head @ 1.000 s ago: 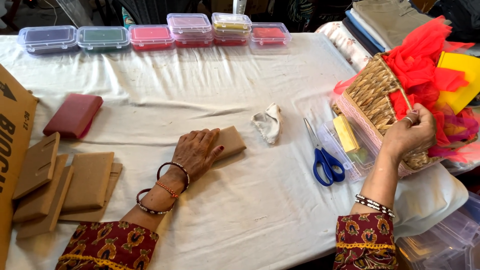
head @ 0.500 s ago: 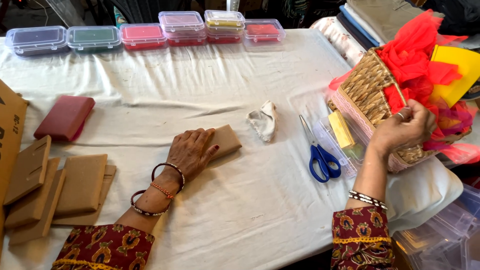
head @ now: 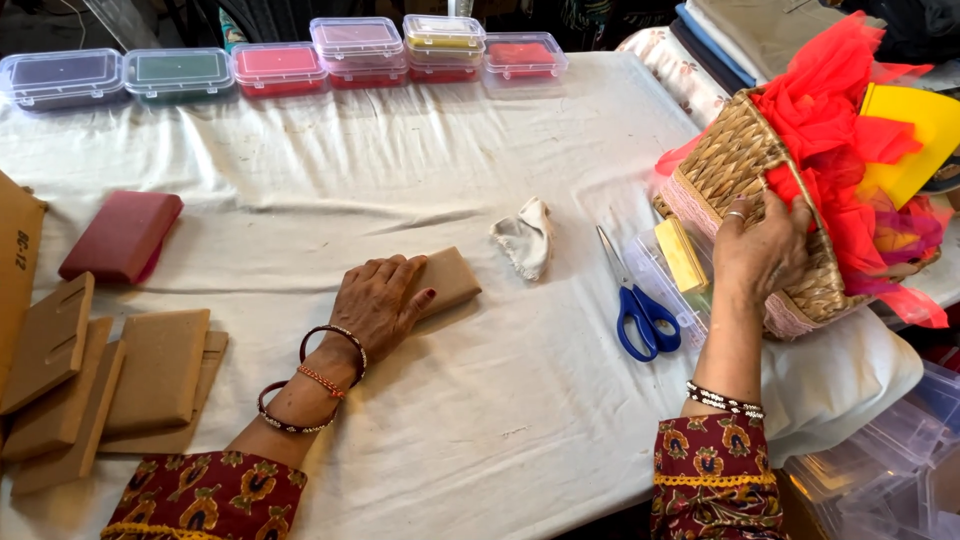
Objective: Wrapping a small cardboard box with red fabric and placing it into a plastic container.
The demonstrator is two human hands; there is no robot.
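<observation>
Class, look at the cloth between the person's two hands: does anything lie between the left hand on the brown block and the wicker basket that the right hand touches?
Yes. Between the left hand on the brown block and the wicker basket under the right hand lie a crumpled white cloth, blue-handled scissors and a yellow bar beside the basket.

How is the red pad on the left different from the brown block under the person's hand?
The red pad is dark red and lies untouched; the brown block is plain tan, with the left hand resting flat on it. The pad looks larger. Both are flat rectangles on the white cloth.
</observation>
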